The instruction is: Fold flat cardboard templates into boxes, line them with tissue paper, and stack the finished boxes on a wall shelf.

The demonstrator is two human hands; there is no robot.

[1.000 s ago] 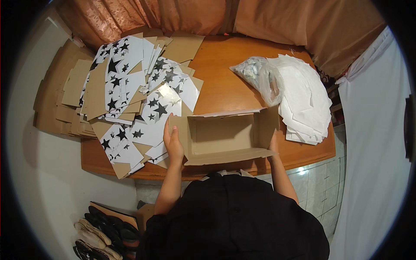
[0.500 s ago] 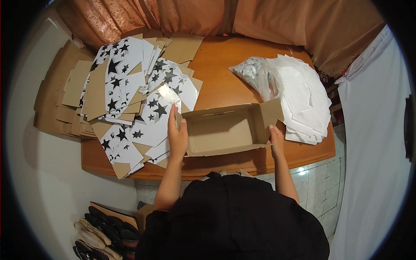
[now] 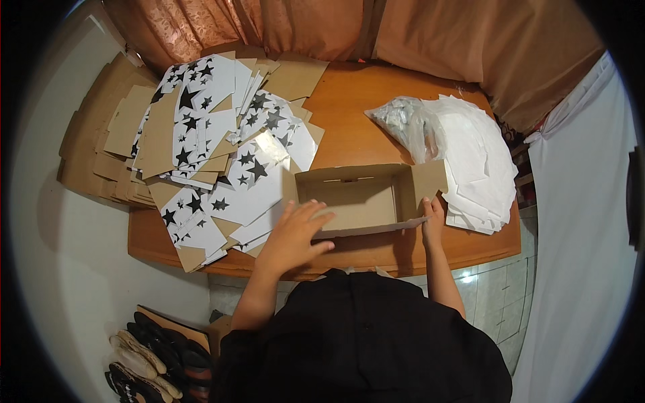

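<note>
An open brown cardboard box (image 3: 366, 201) stands at the middle front of the wooden table, its hollow facing up and its inside bare. At its right end my right hand (image 3: 433, 213) grips the box, thumb up along the wall and the other fingers mostly hidden. My left hand (image 3: 295, 235) is over the box's near left corner with fingers spread, holding nothing; whether it touches the cardboard I cannot tell. Left of it lie flat box blanks (image 3: 222, 178) printed with black stars on white, mixed with plain brown sides.
A stack of white paper sheets (image 3: 480, 161) lies on the right of the wooden table (image 3: 342, 101). Beside it rests a clear plastic bag (image 3: 403, 121) of small greyish pieces. More brown cardboard (image 3: 94, 144) leans at the left wall. Shoes (image 3: 158, 359) stand at lower left.
My left hand has let go of the box's left end and moved in over its near left corner, fingers spreading. The right hand keeps its grip.
</note>
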